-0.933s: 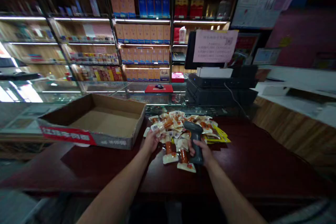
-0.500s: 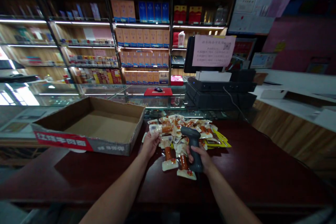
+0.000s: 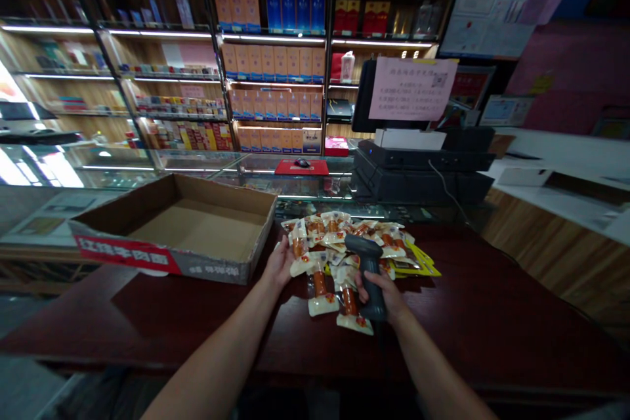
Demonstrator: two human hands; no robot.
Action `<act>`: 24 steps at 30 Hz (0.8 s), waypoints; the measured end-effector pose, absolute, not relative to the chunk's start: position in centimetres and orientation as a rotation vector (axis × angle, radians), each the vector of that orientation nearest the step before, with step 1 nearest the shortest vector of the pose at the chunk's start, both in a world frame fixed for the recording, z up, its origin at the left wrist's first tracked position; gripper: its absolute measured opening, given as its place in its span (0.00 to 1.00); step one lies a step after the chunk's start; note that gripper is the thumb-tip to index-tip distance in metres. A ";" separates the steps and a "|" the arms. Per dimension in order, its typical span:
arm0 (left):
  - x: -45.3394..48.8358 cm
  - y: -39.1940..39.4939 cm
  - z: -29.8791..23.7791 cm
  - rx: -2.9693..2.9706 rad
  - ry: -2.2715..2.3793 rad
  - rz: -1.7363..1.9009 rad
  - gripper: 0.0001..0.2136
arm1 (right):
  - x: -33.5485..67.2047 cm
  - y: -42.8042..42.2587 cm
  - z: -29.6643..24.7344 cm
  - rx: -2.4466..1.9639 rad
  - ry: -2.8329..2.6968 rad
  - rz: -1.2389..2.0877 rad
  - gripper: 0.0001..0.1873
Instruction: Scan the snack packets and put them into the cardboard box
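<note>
Partially hiding some packets (image 3: 348, 302), a scanner (image 3: 371, 262) fills the right grip (image 3: 388, 294).

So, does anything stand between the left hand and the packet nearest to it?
Nothing visible: the left hand is at the edge of the packet; whether its grip is closed, I cannot tell. The scanner, in the right hand, is farther right; the box is to the left.

My forearms (image 3: 226, 348) converge from the lower edge: left hand (image 3: 279, 264) left of centre, fingers (image 3: 283, 248) upward; right hand (image 3: 384, 290) right of centre, curled.
</note>
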State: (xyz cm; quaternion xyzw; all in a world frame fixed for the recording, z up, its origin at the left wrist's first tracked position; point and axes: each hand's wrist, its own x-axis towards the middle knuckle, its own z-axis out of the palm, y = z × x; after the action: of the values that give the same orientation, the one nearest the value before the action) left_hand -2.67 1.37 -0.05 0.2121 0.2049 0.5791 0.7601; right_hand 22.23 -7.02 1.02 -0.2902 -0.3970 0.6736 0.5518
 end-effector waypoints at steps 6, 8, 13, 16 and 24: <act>-1.9 0.0 1.3 0.754 0.443 1.369 0.29 | 22.3 -6.8 0.6 -0.697 -0.912 1.582 0.13; -1.6 -0.2 1.4 0.823 0.507 1.436 0.31 | 22.3 -6.9 0.6 -0.687 -0.915 1.579 0.12; -1.6 0.1 1.3 0.823 0.667 1.554 0.23 | 22.3 -7.0 0.6 -0.665 -0.929 1.578 0.10; -1.7 0.1 1.3 0.777 0.643 1.496 0.22 | 22.4 -7.0 0.7 -0.662 -0.930 1.575 0.10; -1.9 0.1 1.3 0.711 0.598 1.484 0.23 | 22.3 -7.1 0.9 -0.714 -0.917 1.586 0.11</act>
State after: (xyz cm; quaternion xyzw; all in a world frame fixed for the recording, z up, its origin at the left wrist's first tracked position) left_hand -1.87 0.11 1.25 0.3117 0.2622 0.6509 0.6406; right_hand 22.34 -7.09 0.89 -0.3021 -0.3880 0.6715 0.5544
